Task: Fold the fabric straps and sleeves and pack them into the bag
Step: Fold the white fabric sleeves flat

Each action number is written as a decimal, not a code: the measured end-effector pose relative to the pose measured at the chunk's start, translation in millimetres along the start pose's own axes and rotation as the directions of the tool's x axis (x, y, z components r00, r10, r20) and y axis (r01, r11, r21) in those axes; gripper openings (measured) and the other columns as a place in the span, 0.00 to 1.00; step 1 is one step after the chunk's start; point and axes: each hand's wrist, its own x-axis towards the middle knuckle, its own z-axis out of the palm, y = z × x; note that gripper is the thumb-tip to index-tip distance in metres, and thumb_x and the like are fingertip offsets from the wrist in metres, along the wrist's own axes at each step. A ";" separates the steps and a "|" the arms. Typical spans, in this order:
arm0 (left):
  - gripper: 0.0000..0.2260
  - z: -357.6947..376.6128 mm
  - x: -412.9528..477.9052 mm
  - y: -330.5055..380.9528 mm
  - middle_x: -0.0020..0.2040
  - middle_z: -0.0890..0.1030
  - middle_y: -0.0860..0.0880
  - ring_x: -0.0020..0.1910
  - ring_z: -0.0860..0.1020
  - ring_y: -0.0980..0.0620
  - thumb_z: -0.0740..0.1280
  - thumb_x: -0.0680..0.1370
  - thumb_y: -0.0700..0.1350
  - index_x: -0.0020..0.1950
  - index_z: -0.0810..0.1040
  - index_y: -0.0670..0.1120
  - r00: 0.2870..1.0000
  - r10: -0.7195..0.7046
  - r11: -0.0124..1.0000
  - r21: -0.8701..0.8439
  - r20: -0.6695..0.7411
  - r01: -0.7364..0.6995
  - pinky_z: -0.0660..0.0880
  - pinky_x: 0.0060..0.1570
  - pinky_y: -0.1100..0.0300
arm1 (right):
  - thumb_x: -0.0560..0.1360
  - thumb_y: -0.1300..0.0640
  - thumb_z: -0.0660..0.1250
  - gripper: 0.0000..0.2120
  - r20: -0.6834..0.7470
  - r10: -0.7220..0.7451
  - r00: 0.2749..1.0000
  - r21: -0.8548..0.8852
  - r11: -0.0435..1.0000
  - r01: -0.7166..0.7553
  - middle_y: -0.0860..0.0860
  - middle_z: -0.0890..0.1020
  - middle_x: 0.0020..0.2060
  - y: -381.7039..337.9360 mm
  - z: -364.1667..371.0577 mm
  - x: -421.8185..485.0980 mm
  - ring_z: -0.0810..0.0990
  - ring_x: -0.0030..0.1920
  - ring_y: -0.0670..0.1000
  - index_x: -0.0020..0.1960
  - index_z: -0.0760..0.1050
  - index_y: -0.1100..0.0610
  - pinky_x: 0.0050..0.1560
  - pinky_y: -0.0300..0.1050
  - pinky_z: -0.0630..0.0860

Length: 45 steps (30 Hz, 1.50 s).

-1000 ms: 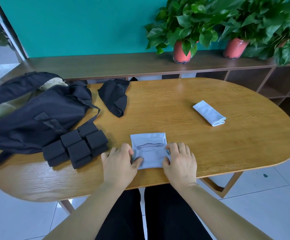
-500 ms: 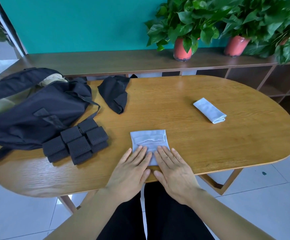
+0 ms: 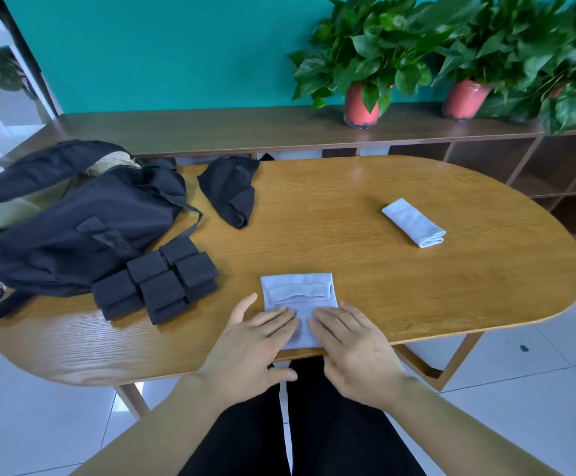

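Note:
A folded light-blue sleeve [image 3: 296, 290] lies flat at the table's near edge. My left hand [image 3: 248, 341] and my right hand [image 3: 355, 341] rest side by side on its near half, fingers straight and pressing it down. A second light-blue sleeve [image 3: 413, 223] lies folded at the right. A crumpled black sleeve [image 3: 229, 192] sits at the back centre. Several folded black perforated straps [image 3: 157, 281] are stacked against the open black bag [image 3: 70, 218] at the left.
The oval wooden table [image 3: 417, 286] stands before a long low wooden shelf [image 3: 245, 128] carrying two potted plants [image 3: 362, 104] along the teal wall. White tiled floor surrounds the table.
My hands moved from the sleeve's two sides onto its middle, then slid back toward the near edge, flat on the fabric. The sleeve stays in place.

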 end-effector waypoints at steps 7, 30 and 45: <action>0.09 -14.0 3.6 5.8 0.65 0.76 0.50 0.66 0.72 0.53 0.67 0.70 0.55 0.38 0.76 0.51 0.995 -0.002 0.995 -0.098 -0.102 -0.008 0.57 0.70 0.50 | 0.64 0.59 0.60 0.14 0.012 -0.085 0.996 0.023 0.996 0.085 0.56 0.77 0.54 3.0 -12.0 11.7 0.74 0.60 0.59 0.48 0.76 0.59 0.71 0.50 0.61; 0.05 -21.8 39.3 -14.7 0.29 0.73 0.54 0.34 0.74 0.52 0.63 0.79 0.46 0.52 0.78 0.49 0.766 -0.641 0.636 -0.524 0.050 0.566 0.72 0.51 0.55 | 0.74 0.55 0.61 0.07 0.203 0.452 0.869 0.252 0.833 -0.492 0.49 0.77 0.32 23.6 -24.0 73.5 0.75 0.36 0.55 0.51 0.73 0.52 0.35 0.44 0.66; 0.13 -18.3 64.1 -15.1 0.35 0.75 0.55 0.41 0.78 0.53 0.55 0.81 0.50 0.65 0.68 0.53 0.757 -0.646 0.732 -0.204 0.095 0.650 0.58 0.62 0.57 | 0.49 0.66 0.75 0.18 0.056 0.387 0.920 -0.227 0.903 -0.366 0.55 0.75 0.36 16.4 -5.1 93.2 0.70 0.28 0.52 0.37 0.76 0.56 0.27 0.42 0.63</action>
